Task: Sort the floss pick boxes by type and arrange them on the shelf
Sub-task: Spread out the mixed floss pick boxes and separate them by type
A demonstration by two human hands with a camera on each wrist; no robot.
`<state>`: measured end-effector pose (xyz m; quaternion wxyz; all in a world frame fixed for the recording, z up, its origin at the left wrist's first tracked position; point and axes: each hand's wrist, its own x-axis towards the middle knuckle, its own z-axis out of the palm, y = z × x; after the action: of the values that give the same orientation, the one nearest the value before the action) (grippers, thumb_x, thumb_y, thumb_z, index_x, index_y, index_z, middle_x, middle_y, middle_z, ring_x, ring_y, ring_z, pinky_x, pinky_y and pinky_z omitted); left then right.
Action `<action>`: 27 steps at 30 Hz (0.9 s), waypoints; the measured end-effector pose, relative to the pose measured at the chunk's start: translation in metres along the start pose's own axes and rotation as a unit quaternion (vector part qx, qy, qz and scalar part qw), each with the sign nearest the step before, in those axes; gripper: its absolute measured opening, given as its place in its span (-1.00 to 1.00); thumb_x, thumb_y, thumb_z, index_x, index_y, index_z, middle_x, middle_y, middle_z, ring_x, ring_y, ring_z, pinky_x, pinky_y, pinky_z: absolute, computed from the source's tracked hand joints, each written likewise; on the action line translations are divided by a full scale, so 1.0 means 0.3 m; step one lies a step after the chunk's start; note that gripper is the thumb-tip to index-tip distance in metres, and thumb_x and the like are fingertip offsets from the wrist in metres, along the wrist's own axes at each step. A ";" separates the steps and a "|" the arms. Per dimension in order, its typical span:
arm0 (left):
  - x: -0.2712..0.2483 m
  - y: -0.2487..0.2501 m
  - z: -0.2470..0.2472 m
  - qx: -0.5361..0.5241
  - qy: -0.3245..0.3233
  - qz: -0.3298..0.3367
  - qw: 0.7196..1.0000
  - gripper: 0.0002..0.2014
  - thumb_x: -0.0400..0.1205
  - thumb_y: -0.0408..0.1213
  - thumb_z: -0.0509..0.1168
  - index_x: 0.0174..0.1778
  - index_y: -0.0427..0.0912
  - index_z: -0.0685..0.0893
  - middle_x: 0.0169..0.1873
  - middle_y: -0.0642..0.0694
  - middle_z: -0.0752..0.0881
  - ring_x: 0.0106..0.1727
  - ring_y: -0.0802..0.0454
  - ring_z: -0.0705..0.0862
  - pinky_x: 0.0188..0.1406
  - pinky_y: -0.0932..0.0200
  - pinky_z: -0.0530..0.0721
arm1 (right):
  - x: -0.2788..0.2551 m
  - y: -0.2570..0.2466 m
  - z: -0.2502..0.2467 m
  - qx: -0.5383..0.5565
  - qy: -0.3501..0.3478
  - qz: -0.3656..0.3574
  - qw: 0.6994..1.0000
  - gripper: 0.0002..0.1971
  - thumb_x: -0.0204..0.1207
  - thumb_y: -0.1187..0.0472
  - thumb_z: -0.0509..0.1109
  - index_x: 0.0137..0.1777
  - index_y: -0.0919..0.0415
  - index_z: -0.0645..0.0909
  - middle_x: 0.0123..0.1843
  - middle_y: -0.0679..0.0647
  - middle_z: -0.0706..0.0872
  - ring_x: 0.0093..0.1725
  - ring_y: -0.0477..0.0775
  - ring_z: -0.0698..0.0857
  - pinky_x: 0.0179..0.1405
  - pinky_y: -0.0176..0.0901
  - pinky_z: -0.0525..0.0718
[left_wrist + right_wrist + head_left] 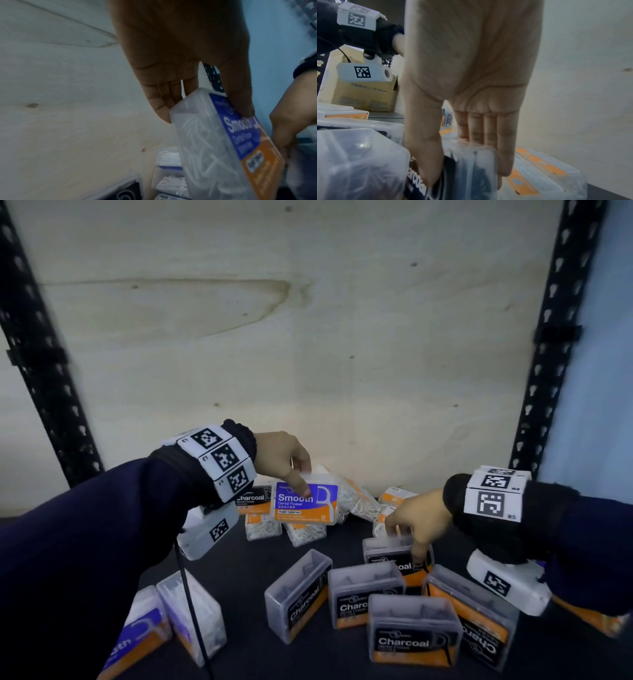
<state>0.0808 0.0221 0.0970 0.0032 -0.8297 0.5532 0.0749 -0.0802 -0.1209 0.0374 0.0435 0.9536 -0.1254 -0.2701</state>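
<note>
My left hand (291, 470) pinches a blue-and-orange Smooth floss pick box (306, 503) by its top edge, thumb on the label, and holds it above the dark shelf (239, 570). The left wrist view shows the same Smooth box (228, 146) between thumb and fingers of that left hand (197, 105). My right hand (416, 523) grips a black-labelled Charcoal box (399, 556) standing on the shelf; in the right wrist view the thumb and fingers of the right hand (462, 155) clasp this Charcoal box (471, 175) from both sides.
Several Charcoal boxes (412, 631) cluster at the front right. Two Smooth boxes (191, 614) lie front left. More clear boxes with white picks (356, 498) are heaped at the back against the pale plywood wall (308, 337). Black perforated uprights (548, 337) flank the shelf.
</note>
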 end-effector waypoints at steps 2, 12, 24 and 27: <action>-0.039 0.003 -0.004 0.000 0.003 -0.010 1.000 -0.60 0.52 -0.07 0.40 0.19 -0.22 0.65 -0.28 0.11 0.57 -0.18 0.11 0.54 -0.31 0.44 0.42 | -0.015 -0.009 0.005 -0.008 -0.003 0.003 1.000 -0.44 0.48 0.14 0.45 0.45 0.22 0.39 0.29 0.16 0.60 0.04 -0.01 0.47 -0.03 -0.26 0.43; -0.331 -0.099 -0.014 -0.009 0.039 -0.074 0.996 -0.69 0.49 -0.08 0.43 0.08 -0.14 0.66 -0.29 0.16 0.58 -0.15 0.12 0.56 -0.27 0.43 0.46 | -0.209 -0.277 -0.074 0.026 0.167 -0.104 0.980 -0.58 0.56 0.08 0.34 0.40 0.17 0.52 0.28 0.07 0.69 0.15 0.04 0.65 -0.02 -0.30 0.51; -0.668 -0.315 0.068 -0.024 0.065 -0.205 0.976 -0.61 0.34 0.02 0.49 -0.05 -0.13 0.65 -0.37 0.19 0.57 -0.33 0.25 0.54 -0.43 0.52 0.46 | -0.056 -0.888 0.168 0.222 0.214 -0.222 0.925 -0.57 0.62 0.02 0.21 0.40 0.23 0.49 0.39 0.19 0.60 0.39 0.20 0.55 0.36 -0.01 0.54; -0.716 -0.358 0.080 -0.035 0.067 -0.230 0.970 -0.64 0.43 -0.07 0.49 0.02 -0.20 0.67 -0.25 0.02 0.64 -0.20 0.07 0.58 -0.34 0.38 0.47 | 0.039 -0.962 0.212 0.245 0.248 -0.215 0.912 -0.62 0.66 0.05 0.12 0.36 0.24 0.48 0.39 0.15 0.58 0.38 0.17 0.55 0.37 0.01 0.52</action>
<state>0.0957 0.2630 0.0925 -0.0462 -0.9372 0.3439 0.0356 -0.0418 0.1535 -0.0661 -0.2209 0.9746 0.0356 0.0116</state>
